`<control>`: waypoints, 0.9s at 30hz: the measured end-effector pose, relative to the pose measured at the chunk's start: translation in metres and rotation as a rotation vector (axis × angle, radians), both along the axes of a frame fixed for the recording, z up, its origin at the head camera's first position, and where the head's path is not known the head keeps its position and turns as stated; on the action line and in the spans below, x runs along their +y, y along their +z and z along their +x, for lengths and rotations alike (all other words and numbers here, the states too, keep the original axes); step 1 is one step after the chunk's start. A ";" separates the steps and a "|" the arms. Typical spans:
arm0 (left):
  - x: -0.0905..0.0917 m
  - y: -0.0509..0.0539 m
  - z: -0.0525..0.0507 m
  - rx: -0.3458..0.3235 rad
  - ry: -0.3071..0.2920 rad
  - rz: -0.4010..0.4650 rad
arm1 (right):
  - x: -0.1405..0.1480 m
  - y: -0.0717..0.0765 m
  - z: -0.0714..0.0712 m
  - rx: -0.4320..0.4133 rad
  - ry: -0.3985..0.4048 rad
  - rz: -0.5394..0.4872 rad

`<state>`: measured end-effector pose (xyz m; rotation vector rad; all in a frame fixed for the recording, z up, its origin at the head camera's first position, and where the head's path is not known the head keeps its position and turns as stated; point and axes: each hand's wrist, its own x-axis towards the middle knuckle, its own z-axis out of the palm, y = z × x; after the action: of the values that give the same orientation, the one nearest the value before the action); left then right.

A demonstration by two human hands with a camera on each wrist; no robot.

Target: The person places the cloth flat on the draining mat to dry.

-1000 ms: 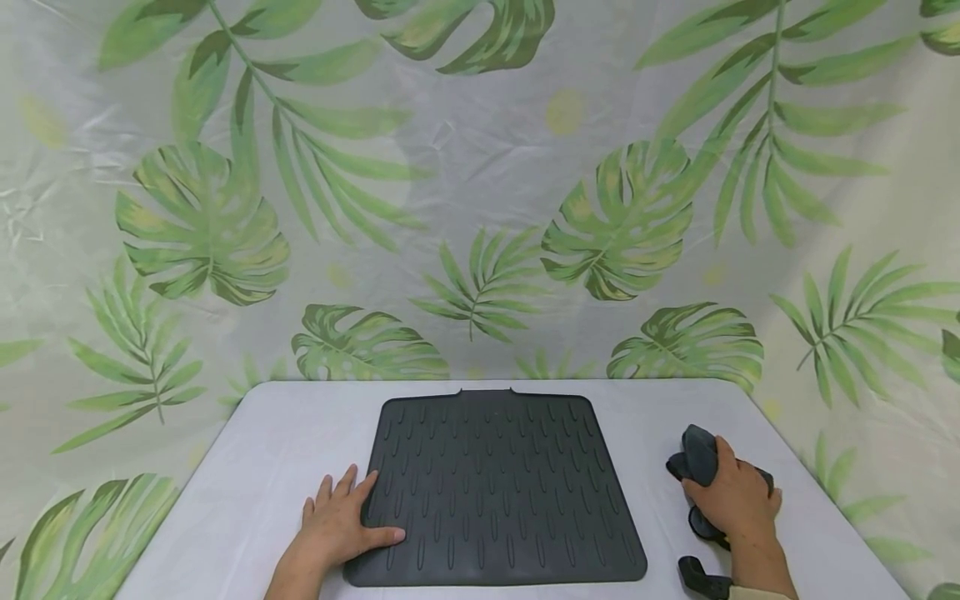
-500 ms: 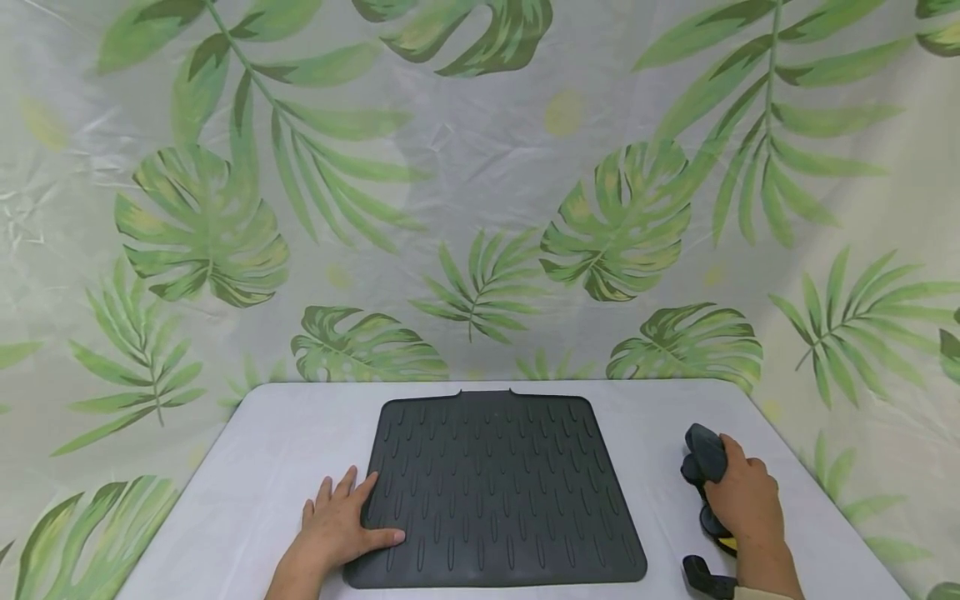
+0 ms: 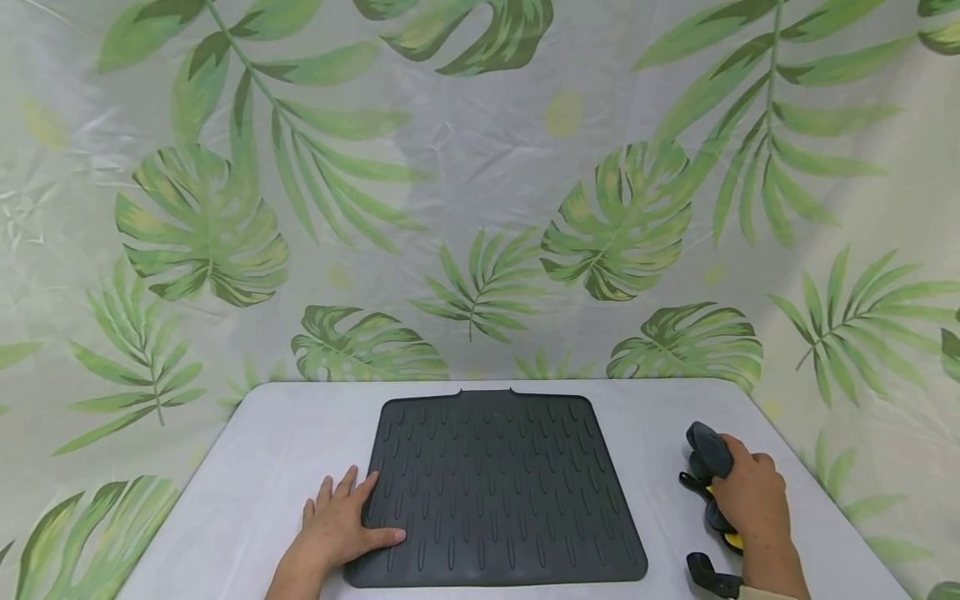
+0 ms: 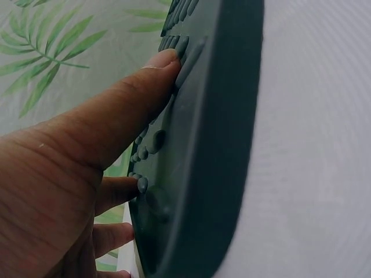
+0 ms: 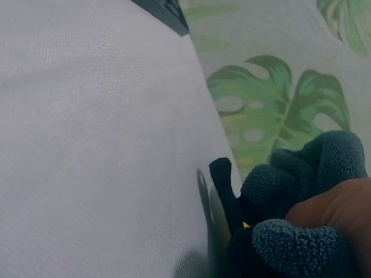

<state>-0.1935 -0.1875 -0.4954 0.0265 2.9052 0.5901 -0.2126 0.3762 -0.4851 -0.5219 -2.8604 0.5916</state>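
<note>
A dark grey mat (image 3: pixel 502 492) with raised ribs and a short tab at its far edge lies on the white table. At its left edge rests my left hand (image 3: pixel 333 525), fingers spread and the thumb laid on the ribbed face; the left wrist view shows the thumb (image 4: pixel 127 110) there too. To the right of the mat, my right hand (image 3: pixel 753 500) grips a blue-grey fleecy duster (image 3: pixel 708 450) with several rounded lobes and black and yellow parts. In the right wrist view the duster (image 5: pixel 301 249) has a looped pile, and its black end (image 5: pixel 225 185) sticks out; the fingers mostly hide the grip.
The white table (image 3: pixel 285 442) reaches past the mat on both sides. Behind it hangs a leaf-patterned curtain (image 3: pixel 480 192). A black bent piece (image 3: pixel 712 575) sits beside the right wrist.
The right hand has shifted slightly right and turned the duster, so its black end and yellow parts now show. The left hand and mat have stayed put.
</note>
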 end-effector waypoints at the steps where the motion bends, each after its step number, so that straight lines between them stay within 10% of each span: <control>1: 0.000 0.000 0.000 -0.002 0.000 0.000 | 0.000 0.000 0.000 0.006 0.001 0.002; 27: 0.002 0.000 0.000 0.000 -0.001 -0.023 | -0.019 0.031 0.006 0.123 0.001 -0.035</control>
<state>-0.1937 -0.1860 -0.4954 0.0254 2.9114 0.5563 -0.2061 0.3572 -0.4545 -0.4721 -2.7393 0.6519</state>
